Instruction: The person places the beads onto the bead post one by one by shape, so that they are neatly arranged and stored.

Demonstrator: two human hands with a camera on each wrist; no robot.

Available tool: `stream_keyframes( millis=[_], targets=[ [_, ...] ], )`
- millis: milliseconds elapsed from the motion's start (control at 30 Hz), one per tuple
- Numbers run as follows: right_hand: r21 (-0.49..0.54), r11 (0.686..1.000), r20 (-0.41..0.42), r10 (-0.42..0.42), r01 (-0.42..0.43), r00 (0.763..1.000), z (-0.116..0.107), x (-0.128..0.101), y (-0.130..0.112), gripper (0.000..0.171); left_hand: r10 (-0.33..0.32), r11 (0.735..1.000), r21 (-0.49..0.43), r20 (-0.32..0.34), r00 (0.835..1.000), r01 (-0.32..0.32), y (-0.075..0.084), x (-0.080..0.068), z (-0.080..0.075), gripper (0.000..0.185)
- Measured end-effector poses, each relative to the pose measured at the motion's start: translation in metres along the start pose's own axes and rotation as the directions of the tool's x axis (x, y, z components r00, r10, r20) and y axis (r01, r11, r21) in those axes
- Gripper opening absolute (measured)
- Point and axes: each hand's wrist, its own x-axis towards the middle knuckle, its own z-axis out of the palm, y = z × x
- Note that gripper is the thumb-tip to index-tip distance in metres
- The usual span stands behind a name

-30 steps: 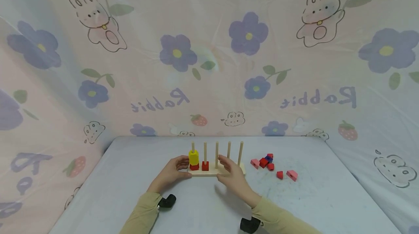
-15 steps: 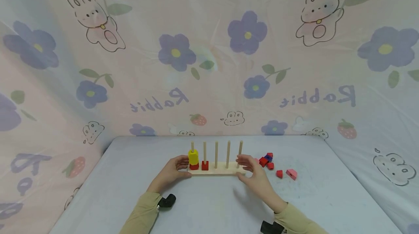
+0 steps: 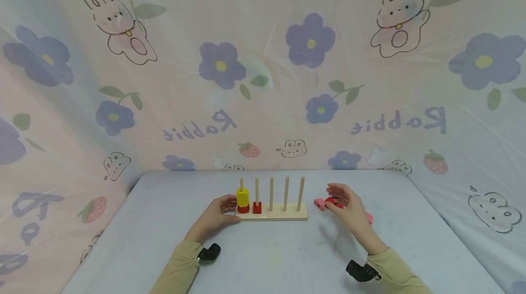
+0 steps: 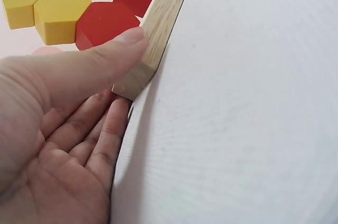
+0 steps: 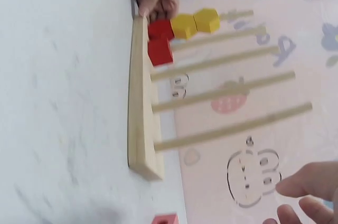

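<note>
Wooden peg board (image 5: 140,97) on its side — red cube (image 5: 160,50), yellow hexagons (image 5: 195,23) threaded on pegs

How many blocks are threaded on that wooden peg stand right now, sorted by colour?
Yellow blocks: 2
Red blocks: 2
Total on the peg rack: 4
The loose blocks by the right hand are partly hidden, so they are not counted.
</note>
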Motion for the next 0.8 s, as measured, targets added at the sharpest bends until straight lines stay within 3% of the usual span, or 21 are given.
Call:
stream_keyframes(
  millis=[267,600,800],
  targets=[
    [-0.093,0.994,0.011,0.062,-0.060,0.998,-0.020,0.008,0.022,0.049,0.000,1.000,0.011,0.003,1.000,0.000,-0.001,0.001,-0.001,0.066],
    [-0.233,0.972,0.100,0.037,-0.012,0.994,-0.018,0.016,0.056,0.046,-0.004,1.000,0.013,0.006,1.000,0.004,0.002,-0.001,-0.002,0.065],
    [-0.329,0.944,0.120,0.019,0.021,0.993,-0.013,0.020,0.066,0.045,0.003,1.000,-0.007,0.008,1.000,-0.003,0.004,-0.001,-0.001,0.065]
  ],
)
